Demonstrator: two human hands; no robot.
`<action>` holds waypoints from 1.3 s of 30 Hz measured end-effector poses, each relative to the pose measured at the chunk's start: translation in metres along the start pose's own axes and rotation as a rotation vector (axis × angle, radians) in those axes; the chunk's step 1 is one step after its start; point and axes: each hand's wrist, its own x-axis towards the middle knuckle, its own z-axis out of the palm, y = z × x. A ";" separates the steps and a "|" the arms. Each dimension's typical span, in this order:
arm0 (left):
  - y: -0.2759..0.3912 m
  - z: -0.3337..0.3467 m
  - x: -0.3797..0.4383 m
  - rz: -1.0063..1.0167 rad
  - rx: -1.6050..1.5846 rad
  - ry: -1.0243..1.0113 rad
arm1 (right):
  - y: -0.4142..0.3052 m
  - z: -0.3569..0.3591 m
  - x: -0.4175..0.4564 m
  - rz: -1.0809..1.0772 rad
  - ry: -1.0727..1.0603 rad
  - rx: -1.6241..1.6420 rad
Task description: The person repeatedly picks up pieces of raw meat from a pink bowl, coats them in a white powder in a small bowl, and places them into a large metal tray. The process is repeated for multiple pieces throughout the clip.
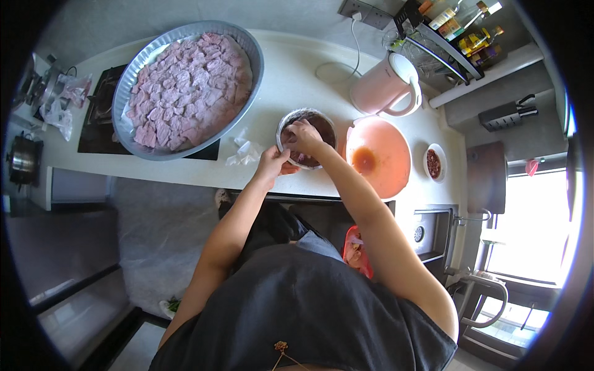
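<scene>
A round metal bowl (330,125) with dark reddish contents stands on the white counter (260,178) before me. My left hand (273,162) grips the bowl's near left rim. Inside the bowl is my right hand (304,137), its fingers bent down among the contents; whether they hold anything cannot be told. To the left, a large fluted metal pan (258,69) holds many pale pink pieces of raw meat (185,92) spread over its bottom. Close on the right is a pink plastic basin (390,162) with a little reddish-brown liquid in it. Crumpled white plastic or paper (246,152) lies between pan and bowl.
A pink electric kettle (383,86) stands behind the basin, its cord running to a wall socket. Further right are a small white bowl of reddish bits (434,163) and a sink (431,234). The big pan overlaps a black cooktop (97,125). Bottles (473,41) fill a rack at upper right.
</scene>
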 end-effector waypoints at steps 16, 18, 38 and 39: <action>0.006 -0.005 -0.002 -0.051 0.065 -0.013 | 0.004 0.014 0.006 -0.090 -0.319 0.184; 0.009 -0.004 -0.004 -0.055 0.070 -0.005 | 0.001 0.001 0.006 -0.126 -0.426 0.302; 0.007 -0.006 -0.003 -0.036 0.073 -0.012 | 0.035 -0.018 -0.043 0.006 -0.089 0.071; 0.007 -0.006 -0.003 -0.041 0.071 -0.011 | 0.038 -0.016 -0.042 0.002 -0.063 0.072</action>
